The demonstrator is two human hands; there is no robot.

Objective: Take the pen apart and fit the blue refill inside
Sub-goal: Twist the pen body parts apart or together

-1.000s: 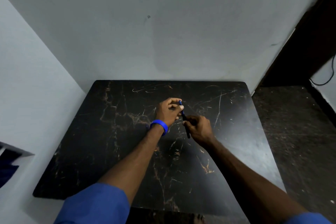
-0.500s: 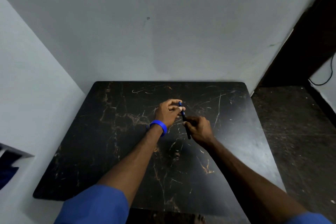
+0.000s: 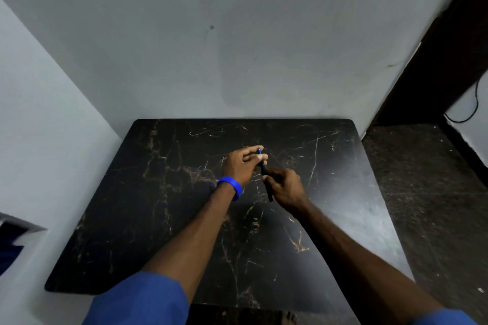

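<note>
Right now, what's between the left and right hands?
Head view: only the pen bridges them. The left hand pinches its blue upper end, the right hand holds the dark barrel, above the black table.

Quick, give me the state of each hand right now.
Left hand: closed, pinching the pen's blue upper end.
Right hand: closed around the pen's dark barrel.

The scene is lit dimly, with a cool, bluish cast. A soft patch of glare is seen on the right side of the dark counter [image 3: 369,219], so the light seems to come from above and from the right. A faint, broad shadow is thrown on the grey wall [image 3: 237,60] behind. The doorway [image 3: 454,47] at the right is left almost black. The straight edges are bent by the wide lens, most strongly near the corners. Fine detail around the hands is lost in darkness and slight softness.
</note>
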